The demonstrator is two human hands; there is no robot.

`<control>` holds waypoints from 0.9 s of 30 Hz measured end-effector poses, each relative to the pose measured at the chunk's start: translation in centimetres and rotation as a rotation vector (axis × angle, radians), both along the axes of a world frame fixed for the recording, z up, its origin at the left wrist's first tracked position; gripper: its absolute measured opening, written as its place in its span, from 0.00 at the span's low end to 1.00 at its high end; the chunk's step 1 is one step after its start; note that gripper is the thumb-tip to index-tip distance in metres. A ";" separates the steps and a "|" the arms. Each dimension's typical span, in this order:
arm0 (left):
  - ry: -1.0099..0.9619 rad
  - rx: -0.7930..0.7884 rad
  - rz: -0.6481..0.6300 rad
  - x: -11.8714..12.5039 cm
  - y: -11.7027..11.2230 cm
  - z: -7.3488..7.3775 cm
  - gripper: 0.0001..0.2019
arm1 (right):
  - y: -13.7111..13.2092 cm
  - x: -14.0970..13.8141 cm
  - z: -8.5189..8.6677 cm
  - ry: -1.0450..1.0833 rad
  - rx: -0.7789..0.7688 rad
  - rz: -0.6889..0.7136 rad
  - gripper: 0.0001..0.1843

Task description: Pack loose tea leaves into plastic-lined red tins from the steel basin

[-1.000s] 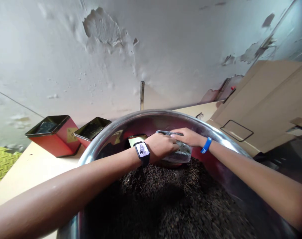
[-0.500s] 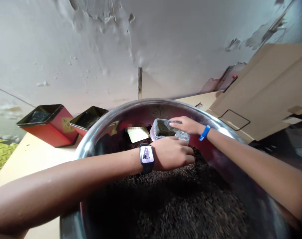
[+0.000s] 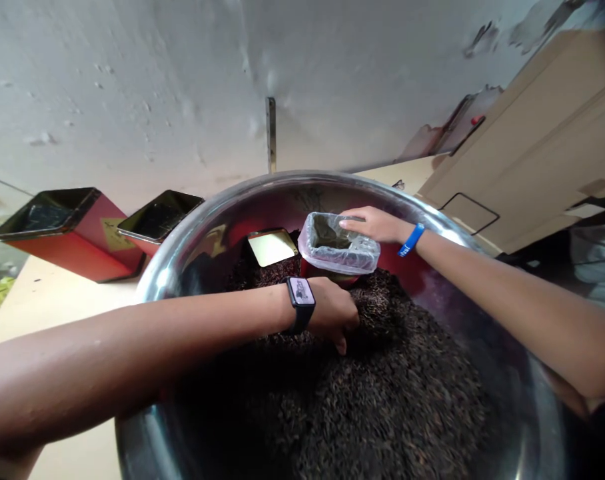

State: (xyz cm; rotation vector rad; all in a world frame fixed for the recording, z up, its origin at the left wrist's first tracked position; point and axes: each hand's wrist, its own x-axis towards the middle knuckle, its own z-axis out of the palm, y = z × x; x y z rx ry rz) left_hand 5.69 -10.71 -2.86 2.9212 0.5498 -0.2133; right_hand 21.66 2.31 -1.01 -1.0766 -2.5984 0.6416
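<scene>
My left hand (image 3: 332,312), with a smartwatch on the wrist, is down in the dark loose tea leaves (image 3: 397,400) in a large steel basin (image 3: 155,267). Its fingers curl into the leaves, and their tips are partly hidden. At the basin's far side stands a red tin (image 3: 327,272) lined with a clear plastic bag (image 3: 367,262), which is folded over the rim. My right hand (image 3: 375,225), wearing a blue wristband, grips the tin's right rim through the bag. The tin's mouth faces up toward me.
A shiny square lid (image 3: 272,248) lies on the leaves left of the lined tin. Two more open red tins (image 3: 77,250) (image 3: 152,217) stand on the table (image 3: 12,320) left of the basin. A cardboard box (image 3: 527,127) is at the right, a peeling wall behind.
My left hand has moved from in front of the tin down into the leaves, its fingers curling. My right hand stays on the tin's rim. The view has tilted slightly downward.
</scene>
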 end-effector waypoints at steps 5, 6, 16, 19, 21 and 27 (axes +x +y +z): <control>0.027 -0.023 -0.052 0.3 -0.3 -0.7 0.10 | 0.1 0.0 -0.1 -0.002 -0.008 -0.007 0.21; 0.033 -0.018 -0.062 0.4 -0.4 -0.8 0.08 | 0.1 0.0 -0.1 -0.001 -0.010 -0.007 0.21; 0.051 0.067 -0.038 0.2 0.0 -0.1 0.08 | 0.2 0.1 -0.1 -0.008 -0.006 -0.004 0.20; -0.017 0.088 -0.038 -0.2 0.6 0.2 0.07 | 0.1 0.1 -0.1 -0.008 -0.009 -0.002 0.19; -0.053 0.094 -0.027 -0.5 1.0 0.5 0.07 | 0.1 0.1 0.0 -0.011 -0.012 -0.005 0.19; -0.147 0.048 0.027 -1.3 1.9 2.1 0.09 | -0.1 0.0 0.0 -0.013 0.001 -0.015 0.19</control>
